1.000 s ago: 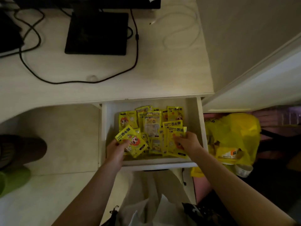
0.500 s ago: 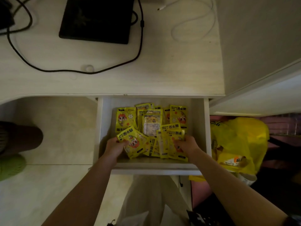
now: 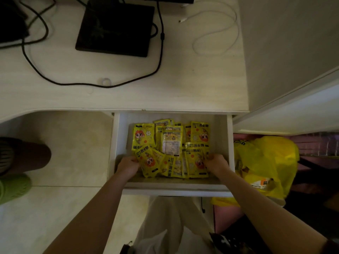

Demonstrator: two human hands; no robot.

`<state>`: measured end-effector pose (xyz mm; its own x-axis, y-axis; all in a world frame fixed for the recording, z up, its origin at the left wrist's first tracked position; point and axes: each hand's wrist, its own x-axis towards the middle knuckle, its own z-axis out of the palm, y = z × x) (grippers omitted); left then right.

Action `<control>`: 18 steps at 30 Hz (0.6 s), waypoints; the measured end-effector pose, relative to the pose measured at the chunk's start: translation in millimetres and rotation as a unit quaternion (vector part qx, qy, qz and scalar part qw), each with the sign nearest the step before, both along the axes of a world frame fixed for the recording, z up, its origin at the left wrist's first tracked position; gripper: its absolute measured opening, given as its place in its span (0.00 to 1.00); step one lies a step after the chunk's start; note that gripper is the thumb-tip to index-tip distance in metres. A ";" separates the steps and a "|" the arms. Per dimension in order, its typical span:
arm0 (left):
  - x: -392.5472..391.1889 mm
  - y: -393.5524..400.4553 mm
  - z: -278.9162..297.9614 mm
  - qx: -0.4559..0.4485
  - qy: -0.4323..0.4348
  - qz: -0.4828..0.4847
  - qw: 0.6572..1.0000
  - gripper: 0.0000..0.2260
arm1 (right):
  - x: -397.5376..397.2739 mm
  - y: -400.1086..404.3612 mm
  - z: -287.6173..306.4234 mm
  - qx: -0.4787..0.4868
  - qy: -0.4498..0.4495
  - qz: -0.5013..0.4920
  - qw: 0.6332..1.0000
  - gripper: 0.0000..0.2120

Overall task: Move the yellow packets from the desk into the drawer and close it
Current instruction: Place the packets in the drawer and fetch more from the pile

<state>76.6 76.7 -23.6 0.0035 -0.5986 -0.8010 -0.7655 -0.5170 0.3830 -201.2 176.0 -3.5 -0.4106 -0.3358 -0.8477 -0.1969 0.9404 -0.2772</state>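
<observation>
The white drawer [image 3: 176, 188] under the desk stands pulled out, and several yellow packets [image 3: 172, 142] with a cartoon face lie heaped inside it. My left hand [image 3: 128, 165] is down in the drawer at the heap's left side, fingers curled against a tilted packet [image 3: 149, 161]. My right hand [image 3: 216, 164] is at the heap's right side, fingers on the edge of an upright packet [image 3: 196, 162]. No yellow packets show on the desk top [image 3: 128, 96].
A black monitor base [image 3: 115, 28], black cables [image 3: 159, 52] and a white cable [image 3: 216, 33] lie on the desk. A yellow plastic bag [image 3: 266, 165] sits right of the drawer. A green slipper [image 3: 12, 187] and a leg are on the floor at left. A white wall [image 3: 286, 43] stands right.
Both hands have slid slightly nearer the drawer's front, holding the heap's sides. The camera tipped down and forward. The packets lie in about the same places.
</observation>
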 end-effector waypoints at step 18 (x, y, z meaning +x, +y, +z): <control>20.0 49.2 108.2 -0.214 -0.043 -0.006 0.976 0.14 | 63.9 -29.1 94.7 -0.145 0.040 0.376 0.914 0.18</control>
